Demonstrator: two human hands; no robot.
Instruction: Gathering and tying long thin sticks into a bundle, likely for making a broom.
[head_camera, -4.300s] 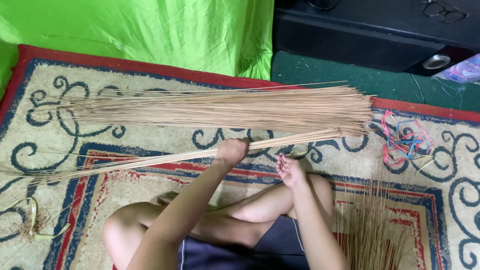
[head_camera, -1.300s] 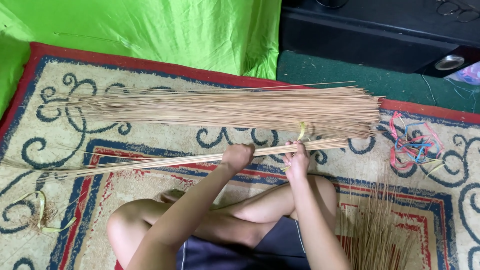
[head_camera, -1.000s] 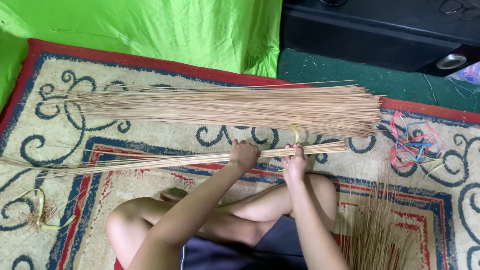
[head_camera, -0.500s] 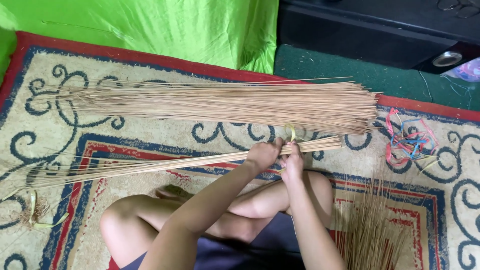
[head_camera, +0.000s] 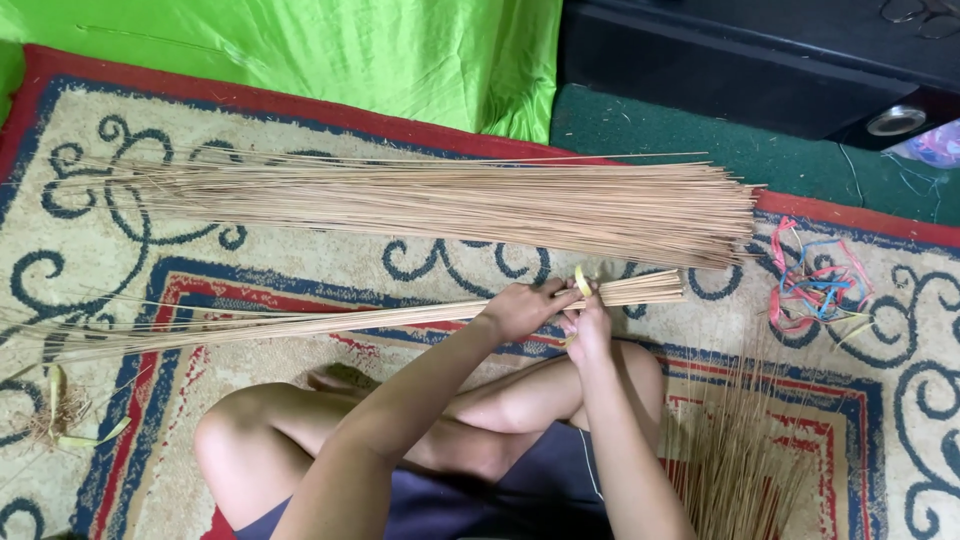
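A thin bundle of long tan sticks lies across the patterned rug in front of my crossed legs. My left hand grips this bundle near its thick right end. Close beside it, my right hand pinches a yellow strip that wraps around the bundle. The two hands touch each other. The bundle's cut ends stick out to the right of my hands.
A much larger pile of the same sticks lies farther away on the rug. Coloured strings lie at the right. More sticks fan out by my right knee. Green cloth and a dark cabinet stand behind.
My left hand has slid right along the thin bundle until it meets my right hand. The yellow strip has come down from a loop above the bundle to sit tight against it.
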